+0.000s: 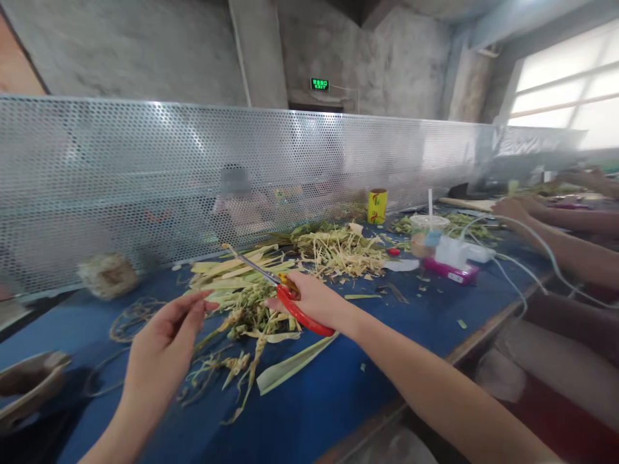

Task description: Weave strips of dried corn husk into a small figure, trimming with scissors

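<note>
Where the blue-covered desk (338,386) lies beneath both hands, a heap of pale green leaf strips (232,290) sits between them; the right hand (316,301) grips red-handled steel scissors (294,309), blades outward, probably sparing the slack, empty left hand (164,341).

You're at a long blue-topped table (314,399) with a perforated metal screen (120,174) running along the far edge. Behind it you've got bare grey concrete walls (377,58) with a green exit sign (320,84), and daylight's pouring in from a big window (565,84) up on your right.
</note>
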A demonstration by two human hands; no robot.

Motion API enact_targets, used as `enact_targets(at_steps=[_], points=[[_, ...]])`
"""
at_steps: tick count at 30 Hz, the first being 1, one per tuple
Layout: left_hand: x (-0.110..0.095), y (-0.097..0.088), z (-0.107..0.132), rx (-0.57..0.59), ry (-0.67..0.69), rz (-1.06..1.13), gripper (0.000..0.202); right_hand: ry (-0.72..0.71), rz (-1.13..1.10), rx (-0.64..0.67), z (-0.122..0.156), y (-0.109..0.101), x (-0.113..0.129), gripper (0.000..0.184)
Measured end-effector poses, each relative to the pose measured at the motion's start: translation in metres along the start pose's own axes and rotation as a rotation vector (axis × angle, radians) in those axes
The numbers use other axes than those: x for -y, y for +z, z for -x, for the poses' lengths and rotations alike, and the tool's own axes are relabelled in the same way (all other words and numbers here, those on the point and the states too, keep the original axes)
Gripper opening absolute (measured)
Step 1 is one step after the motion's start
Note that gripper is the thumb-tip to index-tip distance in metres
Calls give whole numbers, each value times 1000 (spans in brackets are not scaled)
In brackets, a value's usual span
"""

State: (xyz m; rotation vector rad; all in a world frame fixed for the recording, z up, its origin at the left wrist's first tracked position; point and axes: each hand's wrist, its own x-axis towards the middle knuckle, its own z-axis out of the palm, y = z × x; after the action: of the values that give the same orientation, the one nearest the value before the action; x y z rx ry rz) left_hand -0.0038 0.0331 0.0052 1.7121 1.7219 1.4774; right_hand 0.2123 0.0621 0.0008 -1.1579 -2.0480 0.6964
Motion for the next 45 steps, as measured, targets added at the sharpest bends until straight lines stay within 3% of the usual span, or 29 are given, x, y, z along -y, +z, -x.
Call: enact_targets(at_steps=[4, 9, 15, 27, 33, 45], points=[[0, 3, 1, -42, -21, 170, 42, -9, 157, 118, 3, 0, 2, 43], [-5, 6, 4, -18, 9, 238, 34, -19, 164, 218, 9, 2, 9, 45], [-5, 4, 1, -10, -68, 442, 37, -30, 174, 231, 9, -1, 11, 47], [5, 2, -1, 1, 67, 180, 38, -58, 197, 268, 9, -2, 10, 50], [2, 7, 2, 86, 98, 197, 42, -67, 192, 277, 8, 1, 7, 50], [4, 4, 2, 105, 122, 168, 42, -83, 235, 222, 8, 5, 10, 49]])
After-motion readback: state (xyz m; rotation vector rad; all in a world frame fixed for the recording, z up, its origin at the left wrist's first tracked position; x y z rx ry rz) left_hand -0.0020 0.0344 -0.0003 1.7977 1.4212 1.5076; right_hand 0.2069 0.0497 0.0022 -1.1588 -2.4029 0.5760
